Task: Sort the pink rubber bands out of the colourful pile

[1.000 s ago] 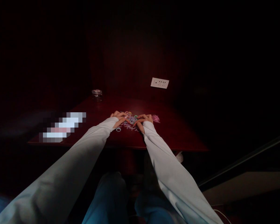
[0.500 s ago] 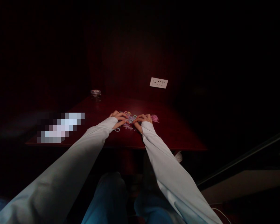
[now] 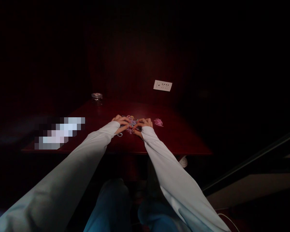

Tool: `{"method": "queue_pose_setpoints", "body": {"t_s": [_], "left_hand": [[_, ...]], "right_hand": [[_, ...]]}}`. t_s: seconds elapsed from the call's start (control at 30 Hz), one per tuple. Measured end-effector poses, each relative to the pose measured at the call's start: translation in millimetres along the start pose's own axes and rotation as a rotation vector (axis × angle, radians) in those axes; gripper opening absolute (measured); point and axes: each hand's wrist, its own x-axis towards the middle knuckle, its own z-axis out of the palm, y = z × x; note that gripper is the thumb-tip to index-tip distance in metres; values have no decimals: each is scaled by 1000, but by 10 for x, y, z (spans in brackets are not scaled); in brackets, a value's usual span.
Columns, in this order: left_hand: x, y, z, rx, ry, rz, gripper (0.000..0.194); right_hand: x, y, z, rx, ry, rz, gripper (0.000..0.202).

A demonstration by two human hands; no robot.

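A mixed pile of small colourful elastic hair ties lies on the dark red table. My left hand rests at the pile's left side, its fingers and thumb apart and reaching over the bands. From the right, my right hand reaches into the same pile. Its thumb and fingertips come close together among the bands; what they pinch is too small to make out. To the right of that hand sits a separate heap of pink hair ties. One pale hair tie lies below my left hand.
A clear lidded jar stands at the back left of the table. A blurred-out bright object lies at the left edge. A white socket plate is on the back wall. A white cable runs at the lower right.
The view has shifted slightly. My right hand has moved a little left, further into the mixed pile and away from the pink heap, which now shows whole. My left hand stays nearly in place.
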Motion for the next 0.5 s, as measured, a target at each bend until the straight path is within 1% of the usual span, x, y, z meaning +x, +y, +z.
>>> {"method": "queue_pose_setpoints", "body": {"t_s": [0.13,0.3,0.5], "left_hand": [[14,-36,3,-9,-13,14,26],[-2,14,3,-1,37,38,26],[6,102,-20,-16,108,72,32]], "right_hand": [[10,4,21,10,34,19,9],[12,11,13,65,87,22,7],[18,-50,-8,82,134,-20,15]]}}
